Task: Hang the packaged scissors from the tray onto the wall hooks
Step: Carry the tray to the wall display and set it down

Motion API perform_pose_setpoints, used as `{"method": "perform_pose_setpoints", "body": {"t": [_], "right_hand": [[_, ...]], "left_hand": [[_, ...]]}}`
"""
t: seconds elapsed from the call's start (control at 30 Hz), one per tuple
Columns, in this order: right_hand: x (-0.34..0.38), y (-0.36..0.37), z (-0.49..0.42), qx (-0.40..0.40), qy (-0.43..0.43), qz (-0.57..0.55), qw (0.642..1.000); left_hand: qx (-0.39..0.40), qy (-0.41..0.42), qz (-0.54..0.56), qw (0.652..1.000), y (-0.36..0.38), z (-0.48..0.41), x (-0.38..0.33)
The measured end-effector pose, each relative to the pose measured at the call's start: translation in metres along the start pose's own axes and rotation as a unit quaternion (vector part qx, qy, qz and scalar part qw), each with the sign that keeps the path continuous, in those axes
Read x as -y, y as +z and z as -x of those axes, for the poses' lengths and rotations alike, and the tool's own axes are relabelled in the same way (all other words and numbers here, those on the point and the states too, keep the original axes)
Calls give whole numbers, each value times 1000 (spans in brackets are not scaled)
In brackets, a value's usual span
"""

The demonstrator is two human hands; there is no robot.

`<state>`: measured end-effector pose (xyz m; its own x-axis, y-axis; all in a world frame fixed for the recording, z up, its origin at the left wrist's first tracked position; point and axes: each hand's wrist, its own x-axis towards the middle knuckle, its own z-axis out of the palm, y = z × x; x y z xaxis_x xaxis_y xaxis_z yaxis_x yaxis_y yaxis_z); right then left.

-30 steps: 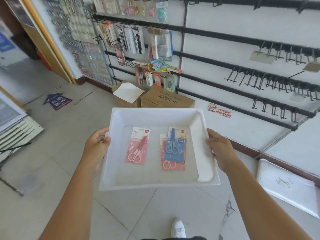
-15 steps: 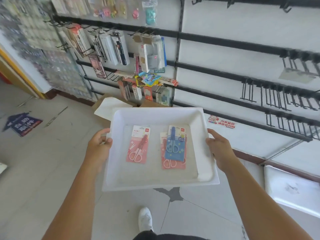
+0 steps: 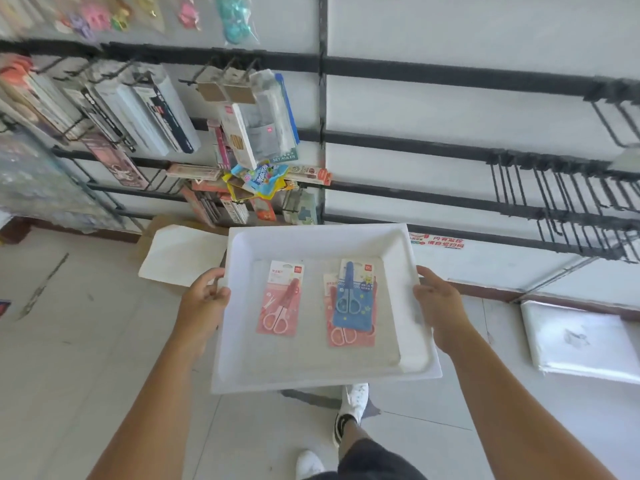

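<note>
I carry a white tray [image 3: 412, 258] level in front of me. My left hand [image 3: 204, 299] grips its left rim and my right hand [image 3: 438, 303] grips its right rim. On the tray floor lies a pink packaged pair of scissors [image 3: 280, 299] at the left. To its right a blue packaged pair of scissors [image 3: 353, 299] rests on top of another pink pack [image 3: 346, 336]. Black wall hooks [image 3: 561, 192] stand bare on the rails at the right of the white wall.
Hooks at the left carry stationery packs [image 3: 145, 112] and a ruler set [image 3: 266, 123]. Cardboard boxes with a white sheet [image 3: 180, 258] sit on the floor under them. A white flat package [image 3: 581, 341] lies on the floor at the right. My feet are below the tray.
I have stepped closer to the wall and turned a little right; the hooks and hanging goods now fill more of the view. Both hands still hold the tray, and the scissors packs have not shifted.
</note>
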<state>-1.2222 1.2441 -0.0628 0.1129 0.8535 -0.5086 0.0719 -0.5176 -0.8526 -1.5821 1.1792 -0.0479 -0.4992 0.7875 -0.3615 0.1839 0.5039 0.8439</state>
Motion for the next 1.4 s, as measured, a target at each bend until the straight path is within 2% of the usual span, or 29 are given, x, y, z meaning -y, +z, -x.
{"method": "perform_pose_setpoints", "body": {"t": [0.3,0.43,0.67,0.87,1.2,1.3,1.4], "right_hand": [[-4,21,-100,-37,70,-11,997],[-2,35,-121,-35,93,-1,995],[-15,65,-143,-79,131,-9,988],[-32,90,-157,-116,151,-31,981],[-52,116,-198,-181,174,-48,967],[-56,121,-211,-201,157,-52,966],[-67,130,-219,-215,164,1,963]], "left_hand": [[15,-62,-44,997,47,-85,-10],[21,-107,-43,993,54,-116,-1],[56,-145,-65,986,63,-170,23],[101,-128,-66,984,66,-213,33],[111,-141,-14,984,97,-269,44],[116,-130,-27,984,107,-276,45],[132,-111,-70,982,116,-282,51]]}}
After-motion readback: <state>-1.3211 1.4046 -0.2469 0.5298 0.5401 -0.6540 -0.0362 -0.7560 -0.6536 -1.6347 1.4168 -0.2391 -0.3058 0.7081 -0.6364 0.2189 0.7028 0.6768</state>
